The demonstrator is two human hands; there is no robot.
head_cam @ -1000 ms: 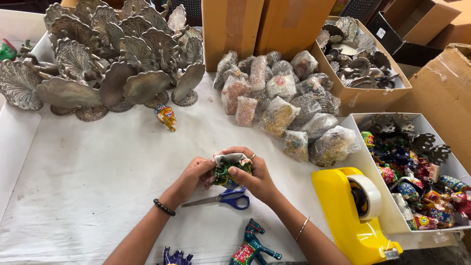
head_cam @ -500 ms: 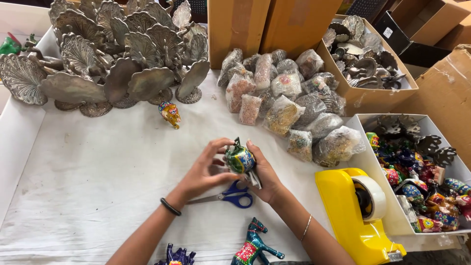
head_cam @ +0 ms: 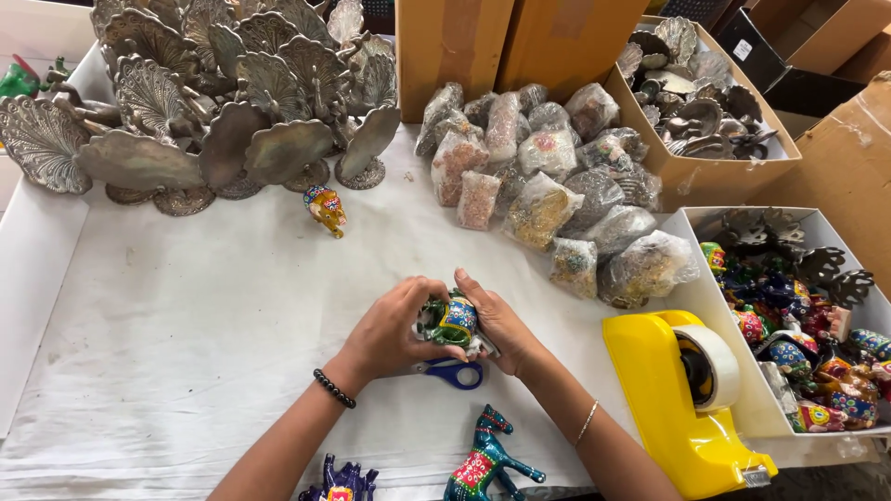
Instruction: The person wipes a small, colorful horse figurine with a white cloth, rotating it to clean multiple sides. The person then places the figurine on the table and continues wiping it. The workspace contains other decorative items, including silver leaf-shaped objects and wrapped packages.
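Both my hands hold a small painted animal figurine, green with a blue and yellow saddle, just above the white cloth. My left hand cups it from the left, with a black bead bracelet on that wrist. My right hand grips it from the right, with a thin bangle further up the arm. Clear wrapping seems to lie under the figurine. Blue-handled scissors lie on the cloth right under my hands.
Silver peacock figures crowd the back left. A small painted elephant stands near them. Bagged figurines are piled at the back. A yellow tape dispenser, a white box of painted figures and cardboard boxes are on the right. Painted horses stand near the front edge.
The figurine has been turned in my hands, and both hands have dropped slightly toward the scissors.
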